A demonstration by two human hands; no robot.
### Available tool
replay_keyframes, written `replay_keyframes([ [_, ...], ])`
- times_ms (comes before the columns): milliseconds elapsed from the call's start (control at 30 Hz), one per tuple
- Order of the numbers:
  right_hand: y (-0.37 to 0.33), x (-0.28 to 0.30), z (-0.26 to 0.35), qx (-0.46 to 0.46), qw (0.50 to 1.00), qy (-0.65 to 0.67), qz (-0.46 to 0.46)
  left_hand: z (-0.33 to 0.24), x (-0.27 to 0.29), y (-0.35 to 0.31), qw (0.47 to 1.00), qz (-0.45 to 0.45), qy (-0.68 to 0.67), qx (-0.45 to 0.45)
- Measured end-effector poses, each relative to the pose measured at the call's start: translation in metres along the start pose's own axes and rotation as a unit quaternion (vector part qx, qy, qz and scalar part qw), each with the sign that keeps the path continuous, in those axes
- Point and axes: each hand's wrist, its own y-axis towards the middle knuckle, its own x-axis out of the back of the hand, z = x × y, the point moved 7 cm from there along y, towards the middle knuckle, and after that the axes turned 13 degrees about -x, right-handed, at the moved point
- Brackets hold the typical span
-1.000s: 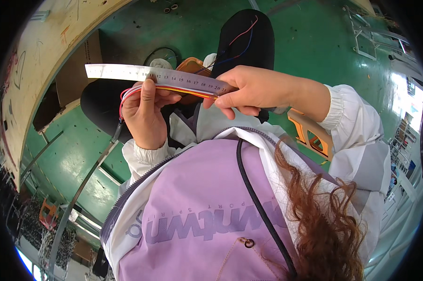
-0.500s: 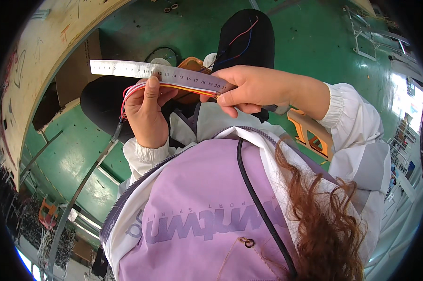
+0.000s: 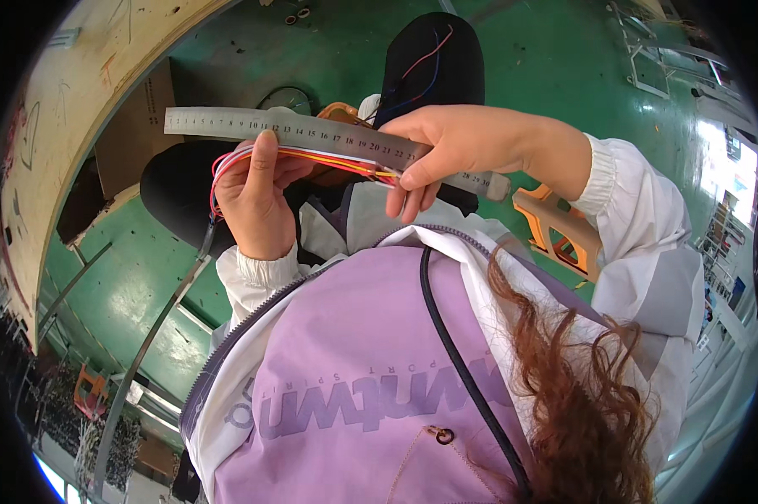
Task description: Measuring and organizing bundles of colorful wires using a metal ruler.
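A steel ruler (image 3: 211, 123) spans both my hands, tilted slightly down to the right. My left hand (image 3: 257, 206) is closed, pinching a bundle of thin red, yellow and white wires (image 3: 328, 158) along the ruler's lower edge, its thumb tip overlapping the ruler. My right hand (image 3: 479, 143) grips the ruler toward its right end, with the wire ends by its thumb; whether it pinches them too is partly hidden. The ruler's right tip shows beyond the palm. Left of my left hand the wires loop down and appear to meet a long dark grey cable (image 3: 156, 323).
A red and a blue wire (image 3: 438, 63) lie over my dark-clothed knee (image 3: 446, 84). An orange plastic stool or chair part (image 3: 555, 235) stands at right. A pale wooden board (image 3: 68, 109) curves along the left, a cardboard box (image 3: 135, 126) beside it. White metal frames (image 3: 660, 71) stand far right.
My right hand has turned and shifted slightly on the ruler, so its right end now shows past the palm. The wire ends show more by the thumb. My left hand keeps its pinch.
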Motion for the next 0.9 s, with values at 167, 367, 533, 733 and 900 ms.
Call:
replay_keyframes([
  [167,-0.0039,-0.0003,-0.0014,-0.006,0.999,0.036,0.028,-0.0015,-0.0001,0.0001,1.0,0.003,-0.005,-0.01],
  [367,-0.0074,-0.0013,-0.0017,0.004,0.997,0.037,0.06,-0.0054,-0.0031,-0.0005,0.999,0.004,-0.007,-0.034],
  [533,-0.0077,0.0013,-0.0036,0.013,0.995,0.056,0.085,-0.0064,-0.003,-0.0017,0.999,-0.007,0.002,-0.041],
  [733,-0.0069,-0.001,-0.0013,-0.015,0.997,0.051,0.063,-0.0071,-0.0018,-0.002,0.999,0.005,0.008,-0.041],
  [900,-0.005,0.0004,-0.004,-0.015,0.998,0.033,0.051,-0.006,-0.0023,-0.0042,0.999,0.001,0.007,-0.034],
])
